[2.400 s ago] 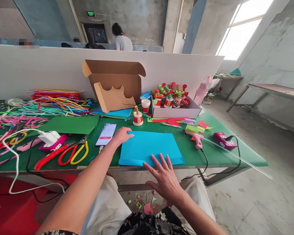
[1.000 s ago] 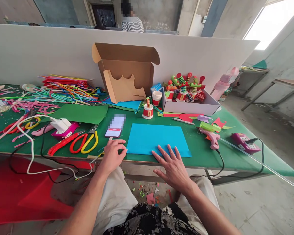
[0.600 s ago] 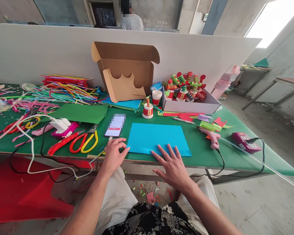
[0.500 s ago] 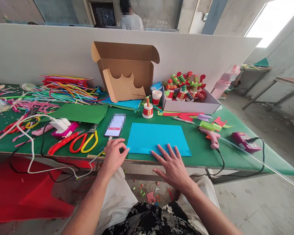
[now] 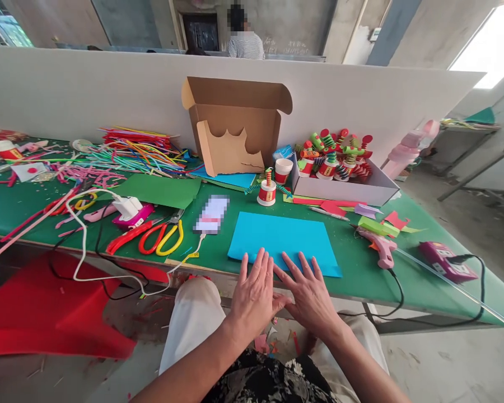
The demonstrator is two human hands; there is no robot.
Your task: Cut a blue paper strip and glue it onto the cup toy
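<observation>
Indoors, blue paper (image 5: pixel 283 236) on green table (image 5: pixel 359 285).

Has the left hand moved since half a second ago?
Yes: the left hand has shifted rightward along the blue sheet, away from the phone, to beside the right hand.

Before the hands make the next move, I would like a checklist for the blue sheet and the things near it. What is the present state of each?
1. Blue sheet lying on the table: ok.
2. Left hand and right hand at its near edge, fingers spread or straight: ok.
3. Glue gun apart from the sheet: ok, it lies to the right.
4. Glue gun cool: cannot tell.
5. Scissors away from both hands: ok.
6. White phone cable fully on the table: not ok, it hangs over the near edge.
</observation>
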